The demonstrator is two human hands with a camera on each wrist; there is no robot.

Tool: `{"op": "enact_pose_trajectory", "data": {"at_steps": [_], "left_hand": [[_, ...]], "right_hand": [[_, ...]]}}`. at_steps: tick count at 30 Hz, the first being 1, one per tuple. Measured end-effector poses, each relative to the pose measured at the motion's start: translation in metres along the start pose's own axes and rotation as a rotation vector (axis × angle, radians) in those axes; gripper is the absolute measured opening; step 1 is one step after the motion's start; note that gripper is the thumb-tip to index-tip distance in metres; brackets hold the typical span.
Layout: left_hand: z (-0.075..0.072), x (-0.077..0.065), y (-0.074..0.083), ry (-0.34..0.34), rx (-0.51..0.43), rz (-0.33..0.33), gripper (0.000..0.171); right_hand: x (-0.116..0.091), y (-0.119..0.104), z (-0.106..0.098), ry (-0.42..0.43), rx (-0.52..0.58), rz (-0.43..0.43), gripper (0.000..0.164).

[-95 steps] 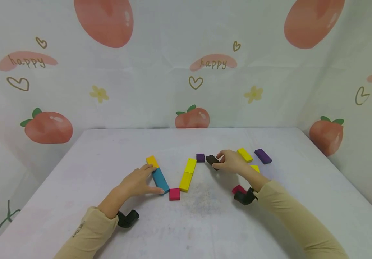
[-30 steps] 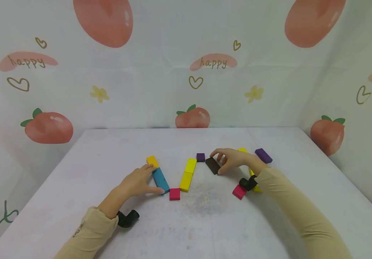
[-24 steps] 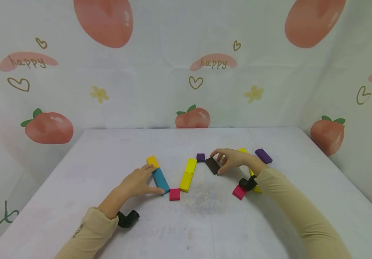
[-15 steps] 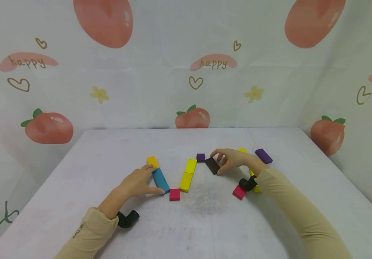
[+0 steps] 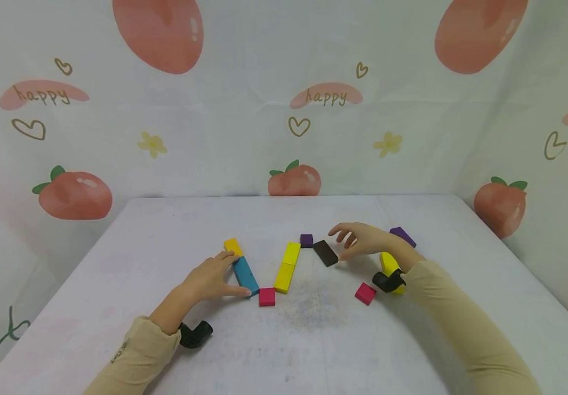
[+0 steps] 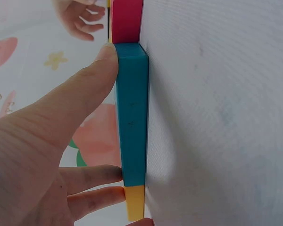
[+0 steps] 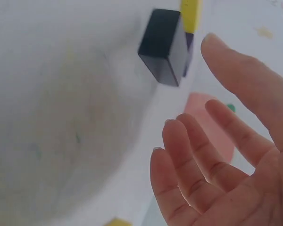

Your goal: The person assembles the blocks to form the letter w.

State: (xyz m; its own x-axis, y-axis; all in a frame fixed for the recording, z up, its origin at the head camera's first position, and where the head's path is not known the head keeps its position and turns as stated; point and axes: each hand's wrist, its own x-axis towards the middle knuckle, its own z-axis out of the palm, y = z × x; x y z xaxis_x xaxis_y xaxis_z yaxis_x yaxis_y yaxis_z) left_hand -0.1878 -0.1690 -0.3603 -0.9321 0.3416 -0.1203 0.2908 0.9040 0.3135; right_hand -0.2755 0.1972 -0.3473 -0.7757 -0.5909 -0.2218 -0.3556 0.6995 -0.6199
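Note:
My left hand (image 5: 211, 277) lies along a blue block (image 5: 246, 276), its thumb and straight fingers touching one long side. In the left wrist view, the thumb touches the blue block (image 6: 132, 117) near the red block (image 6: 126, 21), and a finger touches the orange block (image 6: 135, 202). My right hand (image 5: 365, 240) is just right of a black block (image 5: 325, 253), apart from it, with loosely spread fingers. In the right wrist view, nothing lies between the hand's (image 7: 221, 174) thumb and fingers, and the black block (image 7: 161, 35) stands off its fingertips.
Two yellow blocks (image 5: 287, 267) slant up from a red block (image 5: 266, 297) to a small purple block (image 5: 306, 241) that meets the black one. Another red block (image 5: 365, 293), a yellow block (image 5: 388, 263) and a long purple block (image 5: 403, 236) lie to the right, partly behind my right arm.
My right hand set the black block against the small purple block, then let go and drew back to the right. The left hand has stayed in place.

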Motion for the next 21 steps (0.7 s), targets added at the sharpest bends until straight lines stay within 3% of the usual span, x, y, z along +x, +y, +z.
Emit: {"op": "enact_pose_trajectory", "data": {"at_steps": [7, 15, 21], "left_hand": [[-0.001, -0.001, 0.002, -0.011, 0.001, -0.012, 0.089], [0.000, 0.001, 0.000, -0.008, -0.001, -0.012, 0.090], [0.001, 0.001, -0.001, -0.006, 0.006, -0.011, 0.090]], "right_hand": [[-0.016, 0.013, -0.016, 0.103, -0.001, -0.015, 0.051], [-0.023, 0.036, -0.027, 0.232, -0.071, 0.104, 0.049], [-0.025, 0.041, -0.028, 0.240, -0.066, 0.225, 0.051]]}}
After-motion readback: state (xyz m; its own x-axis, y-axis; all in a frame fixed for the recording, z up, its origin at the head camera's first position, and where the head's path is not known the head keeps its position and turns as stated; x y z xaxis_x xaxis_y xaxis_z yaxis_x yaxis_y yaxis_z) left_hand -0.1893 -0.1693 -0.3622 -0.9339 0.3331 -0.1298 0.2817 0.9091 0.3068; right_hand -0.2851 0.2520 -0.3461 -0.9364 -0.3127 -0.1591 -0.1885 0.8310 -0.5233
